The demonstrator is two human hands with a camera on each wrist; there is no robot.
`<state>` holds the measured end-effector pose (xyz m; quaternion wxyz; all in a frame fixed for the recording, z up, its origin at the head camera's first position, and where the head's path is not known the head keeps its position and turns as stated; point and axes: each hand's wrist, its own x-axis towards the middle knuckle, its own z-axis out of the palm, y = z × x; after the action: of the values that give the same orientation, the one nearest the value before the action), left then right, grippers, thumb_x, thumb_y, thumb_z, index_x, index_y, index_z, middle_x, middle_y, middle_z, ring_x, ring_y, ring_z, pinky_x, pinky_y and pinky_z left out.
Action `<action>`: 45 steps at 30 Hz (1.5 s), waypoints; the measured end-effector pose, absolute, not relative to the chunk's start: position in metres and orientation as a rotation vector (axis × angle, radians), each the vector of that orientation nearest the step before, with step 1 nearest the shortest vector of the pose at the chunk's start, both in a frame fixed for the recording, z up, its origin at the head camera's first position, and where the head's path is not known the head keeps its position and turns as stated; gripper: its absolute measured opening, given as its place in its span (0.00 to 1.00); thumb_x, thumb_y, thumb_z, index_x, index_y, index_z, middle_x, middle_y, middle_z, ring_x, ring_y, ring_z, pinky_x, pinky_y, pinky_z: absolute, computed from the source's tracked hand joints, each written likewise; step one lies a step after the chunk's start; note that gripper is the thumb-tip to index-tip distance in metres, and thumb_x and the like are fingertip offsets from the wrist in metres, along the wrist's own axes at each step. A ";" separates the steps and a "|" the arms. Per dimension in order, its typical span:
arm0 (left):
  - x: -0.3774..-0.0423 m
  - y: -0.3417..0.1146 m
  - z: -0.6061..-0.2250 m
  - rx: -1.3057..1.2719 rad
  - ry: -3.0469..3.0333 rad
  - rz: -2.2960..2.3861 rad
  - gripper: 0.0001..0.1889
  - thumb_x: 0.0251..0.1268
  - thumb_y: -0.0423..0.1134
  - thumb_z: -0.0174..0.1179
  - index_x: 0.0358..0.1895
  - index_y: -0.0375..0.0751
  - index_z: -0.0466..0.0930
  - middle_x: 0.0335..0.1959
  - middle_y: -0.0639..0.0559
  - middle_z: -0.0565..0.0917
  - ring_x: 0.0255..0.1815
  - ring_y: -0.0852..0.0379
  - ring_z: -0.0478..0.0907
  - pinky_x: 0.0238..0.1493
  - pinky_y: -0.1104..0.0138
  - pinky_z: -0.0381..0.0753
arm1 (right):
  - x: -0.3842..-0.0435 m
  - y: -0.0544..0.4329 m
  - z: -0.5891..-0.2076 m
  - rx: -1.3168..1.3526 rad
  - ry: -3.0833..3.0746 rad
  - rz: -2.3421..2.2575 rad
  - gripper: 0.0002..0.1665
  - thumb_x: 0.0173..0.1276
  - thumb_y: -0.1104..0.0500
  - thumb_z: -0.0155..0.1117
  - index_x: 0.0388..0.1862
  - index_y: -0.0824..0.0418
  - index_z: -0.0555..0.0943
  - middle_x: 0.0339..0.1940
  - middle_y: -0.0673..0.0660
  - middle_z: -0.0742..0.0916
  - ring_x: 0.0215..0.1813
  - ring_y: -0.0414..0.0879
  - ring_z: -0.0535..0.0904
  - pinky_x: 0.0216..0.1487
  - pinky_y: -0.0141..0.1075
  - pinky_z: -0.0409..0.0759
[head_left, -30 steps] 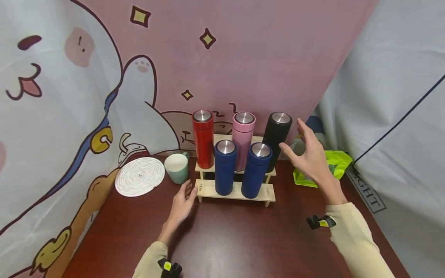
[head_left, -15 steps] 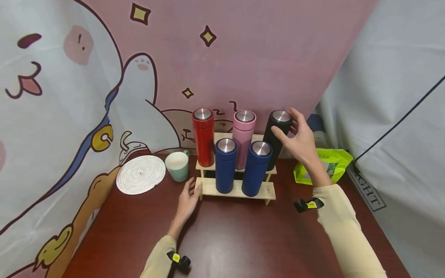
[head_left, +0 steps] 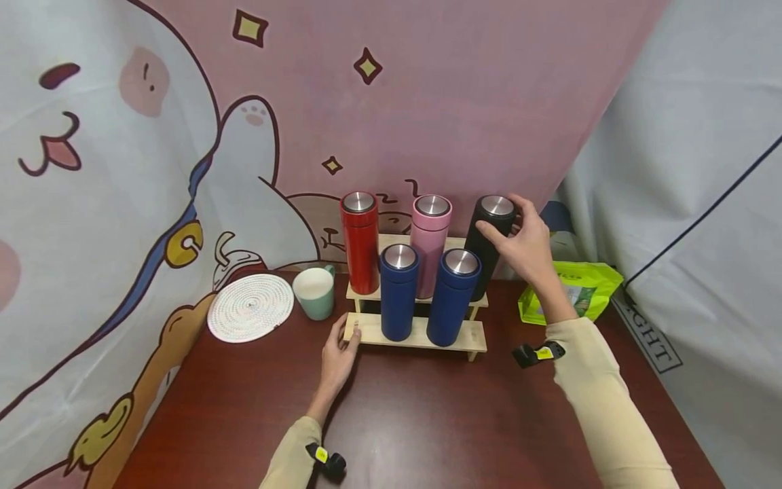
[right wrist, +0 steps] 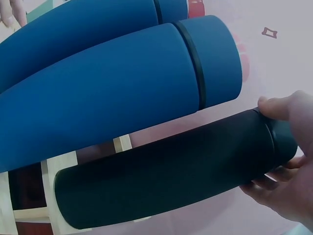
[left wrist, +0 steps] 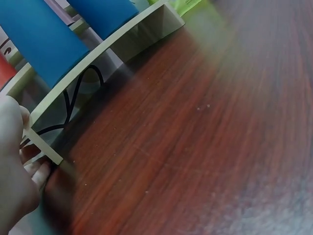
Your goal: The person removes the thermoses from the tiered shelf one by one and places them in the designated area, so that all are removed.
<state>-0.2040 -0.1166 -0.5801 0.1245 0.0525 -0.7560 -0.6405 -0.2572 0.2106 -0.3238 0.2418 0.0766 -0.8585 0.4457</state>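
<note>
Held the left end of the wooden rack (head_left: 369, 327) on the counter (head_left: 427, 414) with the left hand (head_left: 338, 358), curled round its end leg; past two blue bottles (head_left: 398, 302), pinched the black bottle (right wrist: 171, 171), upright on the upper tier's right end, with the right hand (head_left: 529, 246), spread to its width near the cap. Called, seemingly, for a braced rack and an even grip. Showed from the left wrist hooked fingers (left wrist: 40, 174), from the right the black bottle's base, both partly hidden in the head view.
</note>
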 end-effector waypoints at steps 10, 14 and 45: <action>-0.201 -0.113 -0.587 0.167 -2.145 -1.856 0.27 0.72 0.45 0.64 0.72 0.46 0.72 0.66 0.41 0.80 0.70 0.46 0.74 0.70 0.46 0.74 | -0.253 0.216 -0.324 0.182 -2.350 1.147 0.41 0.65 0.50 0.74 0.71 0.66 0.70 0.59 0.68 0.83 0.56 0.60 0.82 0.59 0.53 0.83; -0.201 -0.113 -0.588 0.169 -2.146 -1.834 0.27 0.72 0.45 0.64 0.72 0.49 0.73 0.69 0.43 0.78 0.71 0.45 0.73 0.69 0.46 0.74 | -0.249 0.220 -0.324 0.176 -2.330 1.132 0.41 0.64 0.49 0.75 0.70 0.65 0.72 0.58 0.66 0.84 0.52 0.55 0.81 0.51 0.29 0.79; -0.201 -0.114 -0.592 0.162 -2.164 -1.773 0.27 0.73 0.44 0.63 0.72 0.46 0.73 0.72 0.47 0.75 0.67 0.42 0.75 0.65 0.47 0.78 | -0.203 0.296 -0.308 -0.021 -2.311 1.083 0.39 0.64 0.50 0.75 0.71 0.60 0.74 0.53 0.56 0.83 0.41 0.23 0.75 0.42 0.13 0.70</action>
<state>-0.2013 -0.1138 -0.5925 0.1689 0.0570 -0.7612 -0.6235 -0.2027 0.2958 -0.3085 0.2906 -0.0079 -0.8664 0.4059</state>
